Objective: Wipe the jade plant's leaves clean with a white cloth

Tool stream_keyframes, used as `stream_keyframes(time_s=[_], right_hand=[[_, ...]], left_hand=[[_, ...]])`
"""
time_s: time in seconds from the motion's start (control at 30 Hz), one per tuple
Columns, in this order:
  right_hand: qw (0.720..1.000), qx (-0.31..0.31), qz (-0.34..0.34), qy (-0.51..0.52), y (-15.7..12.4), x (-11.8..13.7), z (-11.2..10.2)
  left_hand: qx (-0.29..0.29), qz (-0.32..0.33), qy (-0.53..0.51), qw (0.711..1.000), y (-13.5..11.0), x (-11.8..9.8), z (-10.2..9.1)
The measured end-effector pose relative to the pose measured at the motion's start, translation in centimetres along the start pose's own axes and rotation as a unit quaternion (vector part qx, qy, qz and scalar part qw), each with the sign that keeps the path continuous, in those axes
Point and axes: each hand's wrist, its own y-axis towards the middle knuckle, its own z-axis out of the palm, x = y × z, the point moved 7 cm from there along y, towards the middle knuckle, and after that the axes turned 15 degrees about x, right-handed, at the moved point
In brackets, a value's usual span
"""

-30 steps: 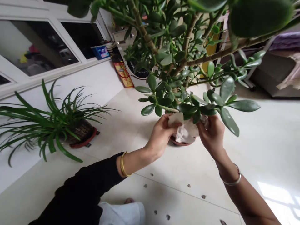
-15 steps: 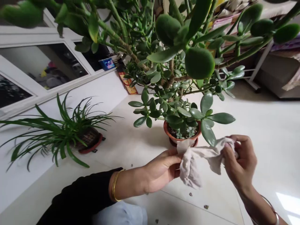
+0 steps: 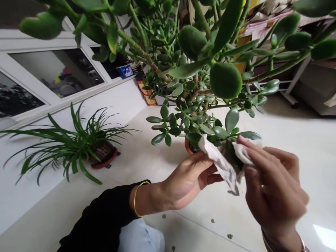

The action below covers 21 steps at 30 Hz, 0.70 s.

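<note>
A large jade plant [image 3: 194, 77] with thick round leaves fills the top of the view, rooted in a red-brown pot [image 3: 188, 147] on the white floor. A pale cloth [image 3: 220, 161] is wrapped round one low leaf [image 3: 231, 155]. My left hand [image 3: 187, 178] pinches the cloth's left end from below, a gold bangle on its wrist. Pressing the cloth's right end against the leaf, my right hand [image 3: 273, 185] has its fingers closed over the fabric. Part of the pot is hidden behind leaves and cloth.
A second pot [image 3: 103, 157] with long grassy leaves stands on the floor at the left, below a white-framed window [image 3: 55, 75]. Boxes and packets [image 3: 144, 92] lean against the wall behind the jade plant. Furniture legs [image 3: 291, 92] show at the right. Small debris dots the floor tiles.
The cloth was first held up against the low leaves, then pulled down and stretched between both hands; now both hands have lifted it and folded it round a low leaf.
</note>
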Motion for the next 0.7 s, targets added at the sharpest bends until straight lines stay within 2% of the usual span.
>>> stream_keyframes(time_s=[0.13, 0.4, 0.6, 0.7], right_hand=[[0.997, 0.045, -0.010, -0.055, 0.3, 0.4, 1.8], [0.996, 0.041, -0.021, -0.071, -0.6, 0.6, 1.7], [0.991, 0.103, -0.081, -0.022, -1.9, 0.9, 2.1], [0.993, 0.088, -0.083, 0.016, -2.8, 0.8, 1.3]], left_hand=[[0.014, 0.010, 0.020, 1.000, 0.4, -0.6, 0.6], [0.024, 0.008, 0.003, 1.000, 0.4, -0.6, 0.7], [-0.011, 0.001, 0.009, 1.000, 0.3, -1.0, 0.2], [-0.012, -0.003, 0.009, 1.000, 0.3, -1.0, 0.1]])
